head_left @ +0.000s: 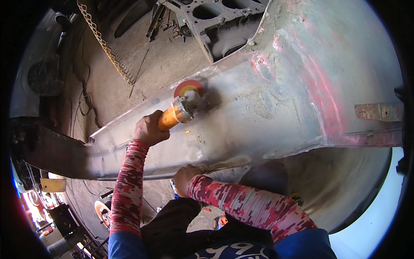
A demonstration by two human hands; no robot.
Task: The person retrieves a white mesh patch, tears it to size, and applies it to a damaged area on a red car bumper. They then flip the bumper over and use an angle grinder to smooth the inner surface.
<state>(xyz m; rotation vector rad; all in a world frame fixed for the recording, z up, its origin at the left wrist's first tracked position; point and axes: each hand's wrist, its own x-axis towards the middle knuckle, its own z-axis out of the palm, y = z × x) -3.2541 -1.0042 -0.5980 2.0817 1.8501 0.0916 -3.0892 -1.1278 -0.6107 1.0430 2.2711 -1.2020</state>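
Observation:
My left hand [150,128] is closed around the orange body of an angle grinder [174,114]. The grinder's red and yellow disc [188,89] stands at the far side of its metal head, over a long grey car body panel [224,129]. A dark smudge marks the sheet metal just right of the disc; whether the disc touches the panel I cannot tell. Lower down, my right hand [186,179] grips the panel's near edge, its fingertips partly hidden. Patterned red and white sleeves cover both forearms.
Pinkish-red patches [321,99] mark the panel's right part, where a rusty bracket [379,112] sticks out. An engine block [220,21] lies on the floor beyond. A yellowish mesh strip [101,39] is at upper left. Cables and machine parts [67,220] stand at lower left.

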